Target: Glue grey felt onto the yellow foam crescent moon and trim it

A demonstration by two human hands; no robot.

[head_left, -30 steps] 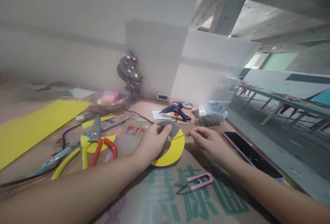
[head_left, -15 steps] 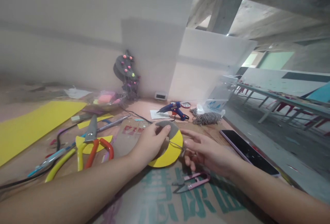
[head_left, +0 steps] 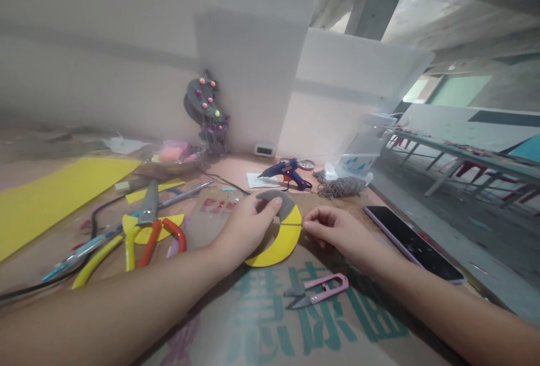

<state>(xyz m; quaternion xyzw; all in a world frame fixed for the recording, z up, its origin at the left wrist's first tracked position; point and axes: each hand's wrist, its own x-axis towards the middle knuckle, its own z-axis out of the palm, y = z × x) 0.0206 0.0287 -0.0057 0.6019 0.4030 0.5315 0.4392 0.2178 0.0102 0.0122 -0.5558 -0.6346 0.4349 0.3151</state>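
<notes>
My left hand (head_left: 247,222) grips a yellow crescent cut-out (head_left: 280,247), thumb on top, at its upper part. That upper part is wrapped in grey yarn (head_left: 278,202). A single strand runs across the yellow face to the right edge, where my right hand (head_left: 327,226) pinches it between thumb and fingertips. Just below my right hand lie pink thread snips (head_left: 318,292) on the cardboard (head_left: 261,321) with green lettering. Part of the crescent is hidden under my left hand.
Scissors with orange handles (head_left: 152,231), yellow-handled pliers (head_left: 101,259) and a yellow sheet (head_left: 54,197) lie at left. Behind are a blue glue gun (head_left: 291,174), a grey yarn bundle (head_left: 343,187) and a decorated grey crescent (head_left: 205,102). A phone (head_left: 413,242) rests at right.
My right hand has drawn slightly outward from the crescent's edge, and its fingers have closed into a pinch. The yarn strand now lies straighter across the yellow. The view has shifted a little.
</notes>
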